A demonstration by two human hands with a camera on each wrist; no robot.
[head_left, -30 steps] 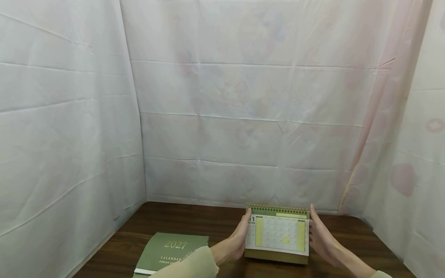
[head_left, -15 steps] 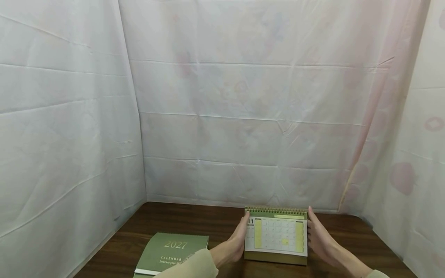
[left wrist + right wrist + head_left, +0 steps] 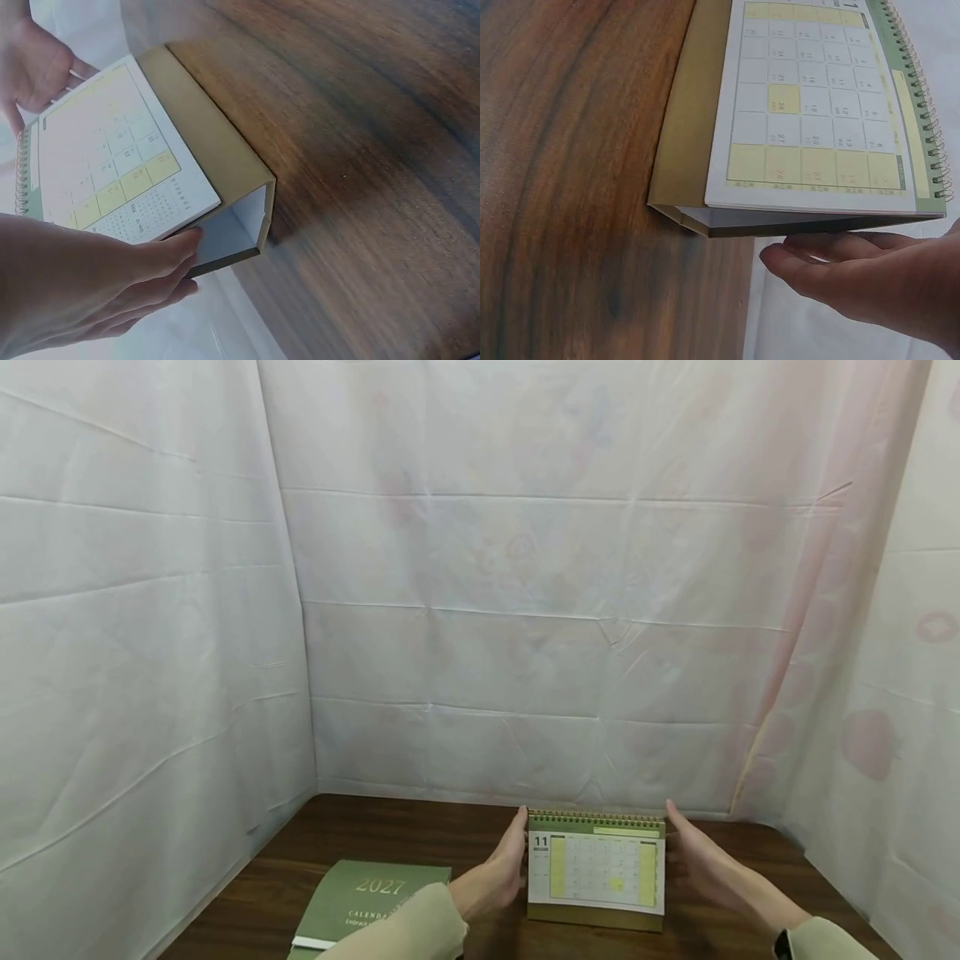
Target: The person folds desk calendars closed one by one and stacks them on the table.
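Note:
A spiral-bound desk calendar [image 3: 596, 868] stands upright on the table, its page showing the number 11 and a grid with yellow columns. My left hand [image 3: 498, 872] is along its left side, fingers straight; in the left wrist view the fingertips are right at the open end of the stand [image 3: 240, 217]. On the other side is my right hand [image 3: 705, 860], fingers extended and thumb up. The right wrist view shows the right hand's fingers [image 3: 795, 266] just beside the stand's end, not wrapped round it. Neither hand grips the calendar.
A second green calendar [image 3: 382, 885], marked 2027, lies to the left, partly covered by my left sleeve [image 3: 412, 927]. Dark wood-grain table [image 3: 420, 827] lies beneath. White curtains [image 3: 465, 668] enclose the back and sides.
The calendar shifted slightly left, then stayed put. My left thumb has come off the page's front edge, uncovering the 11. My right hand has drawn slightly outward.

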